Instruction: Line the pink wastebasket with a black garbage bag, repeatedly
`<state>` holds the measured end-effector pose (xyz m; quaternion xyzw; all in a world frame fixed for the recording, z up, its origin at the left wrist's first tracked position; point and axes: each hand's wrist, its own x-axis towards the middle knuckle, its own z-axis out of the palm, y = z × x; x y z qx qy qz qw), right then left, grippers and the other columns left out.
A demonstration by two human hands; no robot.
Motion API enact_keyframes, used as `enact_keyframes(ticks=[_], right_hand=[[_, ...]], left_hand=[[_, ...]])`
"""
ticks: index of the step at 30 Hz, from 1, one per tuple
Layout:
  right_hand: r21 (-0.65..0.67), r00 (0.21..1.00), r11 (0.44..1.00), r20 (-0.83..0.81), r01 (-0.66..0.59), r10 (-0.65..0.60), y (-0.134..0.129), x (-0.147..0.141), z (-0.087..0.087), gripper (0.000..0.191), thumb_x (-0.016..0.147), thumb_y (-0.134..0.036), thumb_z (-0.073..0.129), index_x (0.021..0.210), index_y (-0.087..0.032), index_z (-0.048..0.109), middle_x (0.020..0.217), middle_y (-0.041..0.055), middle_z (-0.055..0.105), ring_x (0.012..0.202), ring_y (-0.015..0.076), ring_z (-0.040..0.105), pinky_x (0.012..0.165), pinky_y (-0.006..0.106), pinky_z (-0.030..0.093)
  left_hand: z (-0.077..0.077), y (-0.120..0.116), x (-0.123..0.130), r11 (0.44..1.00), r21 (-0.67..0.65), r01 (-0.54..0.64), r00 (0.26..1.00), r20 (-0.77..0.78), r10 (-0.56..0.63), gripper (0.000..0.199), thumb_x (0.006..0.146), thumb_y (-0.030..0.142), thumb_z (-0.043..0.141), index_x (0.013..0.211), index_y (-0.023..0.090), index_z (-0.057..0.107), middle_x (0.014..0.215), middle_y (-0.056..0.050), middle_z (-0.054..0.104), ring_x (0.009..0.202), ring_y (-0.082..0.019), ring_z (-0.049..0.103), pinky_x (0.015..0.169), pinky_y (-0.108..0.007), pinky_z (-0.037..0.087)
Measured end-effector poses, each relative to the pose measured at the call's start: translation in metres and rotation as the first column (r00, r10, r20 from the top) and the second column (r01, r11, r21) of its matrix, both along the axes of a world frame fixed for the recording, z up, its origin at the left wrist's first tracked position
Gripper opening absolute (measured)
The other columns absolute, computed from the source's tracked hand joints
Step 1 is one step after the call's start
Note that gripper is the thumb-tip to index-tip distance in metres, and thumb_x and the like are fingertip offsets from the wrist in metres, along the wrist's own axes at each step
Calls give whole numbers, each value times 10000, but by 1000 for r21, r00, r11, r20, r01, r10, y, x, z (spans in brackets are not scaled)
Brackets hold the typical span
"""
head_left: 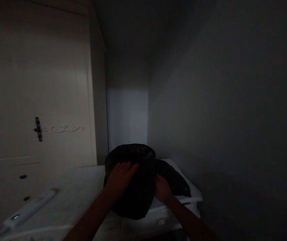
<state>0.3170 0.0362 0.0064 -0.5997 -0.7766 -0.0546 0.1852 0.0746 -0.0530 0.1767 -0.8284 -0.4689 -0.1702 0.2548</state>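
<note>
A bulky black plastic bag (pixel 143 187) stands in front of me near the edge of a white dresser top, its wide rim facing up. My left hand (pixel 122 174) lies against the bag's near left side, fingers extended and slightly apart. At the bag's right side is my right hand (pixel 162 187), its fingers curled in around the plastic; the fingertips are hidden. A second black plastic bag (pixel 173 179) lies flatter on the dresser, just behind and right of my right hand. The dark plastic hides whatever the bags contain.
The white dresser (pixel 83 180) has a knob (pixel 161 221) on its front. A long white object (pixel 30 209) lies at its left. A white wardrobe (pixel 63 83) with a dark handle (pixel 38 129) stands on the left. A grey wall (pixel 221 117) borders the right; the room is dim.
</note>
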Motion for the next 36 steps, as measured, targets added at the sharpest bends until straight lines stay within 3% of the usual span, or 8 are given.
enact_keyframes(ticks=[8, 19, 22, 25, 28, 30, 33, 36], right_hand=[[44, 993, 999, -116, 29, -24, -5, 21, -34, 535, 1024, -373, 385, 1504, -195, 542, 1535, 136, 558, 1369, 307, 534, 1158, 460, 390], [-90, 971, 990, -204, 110, -126, -10, 17, -25, 643, 981, -383, 427, 1583, -156, 431, 1643, 111, 427, 1486, 281, 434, 1248, 404, 287], [-86, 968, 989, -214, 117, -133, -10, 17, -25, 639, 980, -378, 430, 1575, -145, 443, 1630, 117, 447, 1481, 276, 442, 1246, 395, 292], [-85, 967, 990, -219, 116, -132, -11, 17, -24, 627, 981, -375, 434, 1559, -134, 467, 1603, 135, 483, 1469, 277, 460, 1237, 399, 308], [-78, 967, 991, -222, 110, -125, -11, 17, -23, 620, 982, -373, 435, 1551, -129, 478, 1583, 144, 507, 1457, 279, 473, 1225, 404, 326], [-74, 967, 991, -224, 111, -125, -10, 18, -24, 618, 982, -373, 439, 1546, -126, 484, 1572, 147, 520, 1453, 280, 478, 1220, 402, 332], [-72, 968, 992, -224, 100, -114, -8, 20, -26, 618, 987, -382, 434, 1543, -118, 485, 1561, 147, 533, 1446, 281, 486, 1219, 401, 333], [-75, 968, 992, -225, 99, -113, -7, 21, -28, 615, 993, -393, 431, 1542, -123, 487, 1561, 143, 534, 1447, 279, 486, 1221, 401, 330]], left_hand=[[-10, 43, -36, 994, 16, -112, 994, 20, 112, 432, 1000, 135, 475, 1402, 210, 612, 1220, -124, 721, 1129, -298, 655, 950, -454, 469], [-23, 70, -38, 1000, 1, 6, 967, 255, -6, 420, 1015, 326, 479, 1407, 222, 589, 1292, -133, 680, 1242, -306, 588, 1103, -470, 393], [-54, 57, -53, 984, 174, -45, 895, 445, -38, 620, 999, 436, 479, 1558, 192, 371, 1563, -174, 475, 1457, -332, 414, 1206, -501, 318], [-110, 43, -81, 951, 140, -274, 792, 594, 141, 676, 1019, 432, 353, 1600, 123, 201, 1632, -223, 355, 1523, -328, 333, 1222, -508, 315], [-168, 33, -111, 864, -80, -497, 718, 521, 462, 638, 1008, 373, 333, 1552, 40, 324, 1623, -288, 351, 1479, -394, 402, 1170, -538, 378], [-192, 29, -126, 847, -213, -487, 803, 272, 530, 518, 959, 255, 406, 1434, 99, 541, 1577, -272, 446, 1451, -430, 440, 1152, -585, 381], [-199, 29, -134, 848, -329, -416, 889, 50, 455, 430, 901, 192, 496, 1281, 247, 690, 1523, -142, 568, 1461, -384, 451, 1199, -561, 338], [-189, 29, -131, 835, -362, -414, 876, 89, 474, 382, 907, 271, 542, 1259, 276, 688, 1491, -121, 601, 1455, -346, 469, 1196, -529, 347]])
